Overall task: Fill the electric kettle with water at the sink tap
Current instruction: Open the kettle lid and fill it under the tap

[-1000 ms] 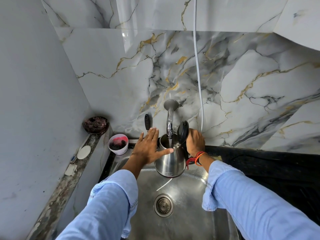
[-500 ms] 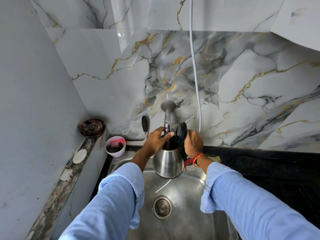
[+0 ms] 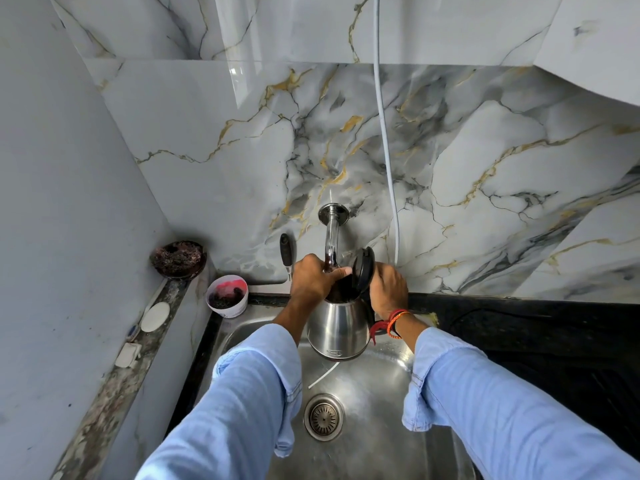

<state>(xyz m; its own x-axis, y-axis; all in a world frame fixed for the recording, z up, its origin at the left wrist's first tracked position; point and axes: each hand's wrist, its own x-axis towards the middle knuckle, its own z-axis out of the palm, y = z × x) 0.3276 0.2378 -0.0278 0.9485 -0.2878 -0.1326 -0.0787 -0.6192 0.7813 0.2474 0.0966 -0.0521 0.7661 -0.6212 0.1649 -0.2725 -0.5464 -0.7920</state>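
Note:
A steel electric kettle [image 3: 338,329] hangs over the steel sink [image 3: 388,368], its black lid [image 3: 364,271] tipped open to the right. The chrome tap [image 3: 331,237] comes out of the marble wall and its spout ends above the kettle's mouth. My left hand [image 3: 313,280] is closed around the lower end of the tap, thumb pointing right over the kettle's opening. My right hand [image 3: 389,289] grips the kettle from the right side, where its handle is hidden behind the hand. Whether water is running cannot be made out.
A white cup [image 3: 227,295] with dark and pink residue stands at the sink's back left corner. A dark scrubber dish [image 3: 178,258], soap pieces and a black-handled tool [image 3: 286,252] sit along the left ledge. Black counter [image 3: 536,327] lies to the right; a white cable [image 3: 384,133] hangs down the wall.
My left hand rose from the kettle's side, fingers spread, and closed on the end of the tap. The kettle and my right hand stayed in place.

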